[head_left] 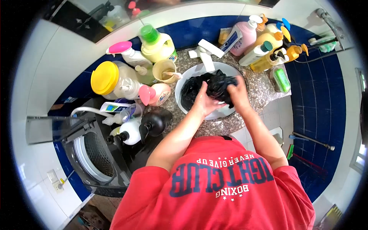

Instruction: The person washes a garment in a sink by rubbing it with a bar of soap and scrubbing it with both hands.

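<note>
A bundle of wet-looking black cloth [220, 85] is bunched up between my two hands, over a round white washbasin [226, 112]. My left hand [207, 100] cups it from the near left side with the palm partly showing, thumb up against the folds. On the right, my right hand [238, 94] is closed round the cloth's edge, its fingertips partly hidden. More of the dark fabric [188, 92] lies in the left part of the basin. Which kind of garment it is cannot be made out.
The basin is set in a speckled stone counter [260, 90]. Bottles and a beige cup [165, 71] crowd its left; pump bottles [245, 36] and a green soap bar [282, 80] stand right. A white tap [207, 55] rises behind. An open washing machine [96, 153] is lower left.
</note>
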Demonstrator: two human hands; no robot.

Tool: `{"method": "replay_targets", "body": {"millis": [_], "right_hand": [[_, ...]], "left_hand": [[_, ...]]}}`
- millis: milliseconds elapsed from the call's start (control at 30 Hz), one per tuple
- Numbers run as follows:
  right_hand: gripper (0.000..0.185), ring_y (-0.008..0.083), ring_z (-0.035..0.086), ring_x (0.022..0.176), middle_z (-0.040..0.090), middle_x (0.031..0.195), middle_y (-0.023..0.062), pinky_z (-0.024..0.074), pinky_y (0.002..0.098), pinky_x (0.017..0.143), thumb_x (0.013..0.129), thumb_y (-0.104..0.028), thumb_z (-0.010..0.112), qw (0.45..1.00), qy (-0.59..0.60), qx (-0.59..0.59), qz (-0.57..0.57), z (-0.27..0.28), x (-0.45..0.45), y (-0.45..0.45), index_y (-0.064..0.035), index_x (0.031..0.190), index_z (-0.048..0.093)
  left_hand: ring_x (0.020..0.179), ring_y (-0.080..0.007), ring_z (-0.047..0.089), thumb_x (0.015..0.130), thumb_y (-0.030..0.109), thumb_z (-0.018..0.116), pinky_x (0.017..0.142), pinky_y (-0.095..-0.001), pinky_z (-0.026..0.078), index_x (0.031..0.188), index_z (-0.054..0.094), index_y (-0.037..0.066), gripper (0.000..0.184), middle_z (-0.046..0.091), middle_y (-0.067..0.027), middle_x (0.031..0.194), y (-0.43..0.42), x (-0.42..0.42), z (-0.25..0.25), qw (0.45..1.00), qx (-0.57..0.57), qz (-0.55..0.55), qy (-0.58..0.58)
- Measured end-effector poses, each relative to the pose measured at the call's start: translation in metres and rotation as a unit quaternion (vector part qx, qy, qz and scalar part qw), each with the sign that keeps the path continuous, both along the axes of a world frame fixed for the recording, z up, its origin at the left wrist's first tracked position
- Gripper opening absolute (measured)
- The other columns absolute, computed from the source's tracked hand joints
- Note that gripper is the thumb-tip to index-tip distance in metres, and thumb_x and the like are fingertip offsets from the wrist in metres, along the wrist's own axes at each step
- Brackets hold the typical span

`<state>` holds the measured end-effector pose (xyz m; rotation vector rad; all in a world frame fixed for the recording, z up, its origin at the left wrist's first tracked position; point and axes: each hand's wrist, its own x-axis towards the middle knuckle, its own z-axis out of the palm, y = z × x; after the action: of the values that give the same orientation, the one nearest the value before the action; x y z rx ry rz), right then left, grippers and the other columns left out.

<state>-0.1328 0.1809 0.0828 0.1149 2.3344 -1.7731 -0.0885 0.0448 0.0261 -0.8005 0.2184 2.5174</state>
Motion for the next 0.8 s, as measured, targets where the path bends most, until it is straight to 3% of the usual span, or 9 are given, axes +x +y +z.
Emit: {"method": "replay_targets", "body": {"millis": [100, 200, 300, 400, 433, 533, 667, 733, 800], "right_hand": [[0.043, 0.0375, 0.057, 0.107, 0.058, 0.115, 0.018, 0.0446, 0.0379, 0.091, 0.079, -0.007, 0.059, 0.979, 0.113, 0.08, 0.147, -0.005, 0.038, -0.026, -0.0071, 0.121, 0.049], [0.038, 0.0337, 0.058, 0.097, 0.058, 0.1, 0.0126, 0.0478, 0.0435, 0.081, 0.077, -0.016, 0.07, 0.91, 0.141, 0.228, 0.316, 0.013, 0.06, -0.047, -0.0099, 0.112, 0.058], [0.033, 0.0342, 0.061, 0.091, 0.061, 0.096, 0.0136, 0.0504, 0.0425, 0.077, 0.075, -0.022, 0.071, 0.903, 0.167, 0.241, 0.314, 0.0, 0.056, -0.059, -0.0098, 0.105, 0.063], [0.027, 0.0382, 0.065, 0.078, 0.066, 0.085, 0.0209, 0.0533, 0.0436, 0.071, 0.076, -0.03, 0.069, 0.94, 0.086, 0.319, 0.085, -0.088, 0.01, -0.039, -0.0064, 0.089, 0.068], [0.032, 0.0369, 0.066, 0.083, 0.068, 0.084, 0.0177, 0.053, 0.0435, 0.077, 0.075, -0.038, 0.067, 0.944, -0.039, 0.325, 0.04, -0.104, -0.011, -0.03, -0.0117, 0.095, 0.069], [0.031, 0.0388, 0.065, 0.08, 0.067, 0.084, 0.0194, 0.0526, 0.0463, 0.073, 0.076, -0.036, 0.066, 0.946, 0.027, 0.312, 0.083, -0.081, -0.003, -0.04, -0.0083, 0.091, 0.068], [0.024, 0.039, 0.064, 0.078, 0.066, 0.083, 0.0212, 0.052, 0.0467, 0.073, 0.074, -0.029, 0.065, 0.956, 0.135, 0.205, 0.164, -0.064, 0.041, -0.063, -0.0077, 0.085, 0.066], [0.028, 0.0408, 0.063, 0.08, 0.066, 0.085, 0.0219, 0.0512, 0.0476, 0.072, 0.078, -0.031, 0.065, 0.963, 0.094, 0.223, 0.12, -0.075, 0.026, -0.047, -0.0057, 0.09, 0.065], [0.034, 0.0368, 0.065, 0.082, 0.066, 0.086, 0.0225, 0.051, 0.0441, 0.077, 0.082, -0.034, 0.063, 0.968, 0.005, 0.249, 0.015, -0.086, -0.001, -0.028, -0.0044, 0.098, 0.064]], "left_hand": [[0.12, -0.0312, 0.05, 0.087, 0.059, 0.053, 0.102, -0.054, 0.037, 0.126, 0.053, 0.01, 0.062, 0.058, -0.0156, 0.123, -0.004, -0.008, -0.037, 1.0, 0.024, 0.007, 0.0], [0.115, -0.03, 0.052, 0.098, 0.031, 0.043, 0.1, -0.0429, 0.044, 0.126, 0.05, 0.002, 0.041, 0.057, -0.0154, 0.125, -0.003, 0.005, -0.042, 0.998, -0.024, 0.049, 0.01], [0.115, -0.0288, 0.052, 0.101, 0.028, 0.035, 0.101, -0.0411, 0.043, 0.127, 0.05, 0.004, 0.038, 0.057, -0.0137, 0.125, 0.004, 0.031, -0.052, 0.962, -0.16, 0.1, 0.199], [0.105, -0.0191, 0.061, 0.097, 0.028, 0.048, 0.095, -0.0393, 0.047, 0.117, 0.058, 0.008, 0.029, 0.062, -0.0078, 0.118, 0.013, 0.002, -0.073, 0.997, 0.062, 0.04, 0.0], [0.104, -0.0222, 0.062, 0.095, 0.031, 0.051, 0.091, -0.0414, 0.05, 0.117, 0.058, 0.006, 0.033, 0.062, -0.0097, 0.117, 0.024, 0.0, -0.077, 0.996, -0.047, 0.075, -0.014], [0.109, -0.0228, 0.06, 0.095, 0.034, 0.048, 0.097, -0.0429, 0.045, 0.115, 0.058, 0.007, 0.035, 0.063, -0.0106, 0.114, 0.012, -0.003, -0.055, 0.99, -0.115, 0.03, -0.073], [0.098, -0.0326, 0.061, 0.092, 0.04, 0.032, 0.091, -0.046, 0.048, 0.107, 0.058, 0.006, 0.046, 0.062, -0.0154, 0.106, -0.003, 0.006, -0.182, 0.939, 0.249, 0.067, 0.228], [0.105, -0.0261, 0.059, 0.097, 0.03, 0.037, 0.096, -0.0445, 0.046, 0.111, 0.057, 0.006, 0.035, 0.061, -0.0116, 0.109, -0.008, 0.002, -0.129, 0.997, -0.048, 0.034, 0.051], [0.106, -0.0259, 0.06, 0.097, 0.022, 0.041, 0.095, -0.045, 0.047, 0.112, 0.057, 0.004, 0.028, 0.062, -0.0112, 0.11, 0.005, -0.015, -0.083, 0.994, -0.097, -0.004, -0.051]]}}
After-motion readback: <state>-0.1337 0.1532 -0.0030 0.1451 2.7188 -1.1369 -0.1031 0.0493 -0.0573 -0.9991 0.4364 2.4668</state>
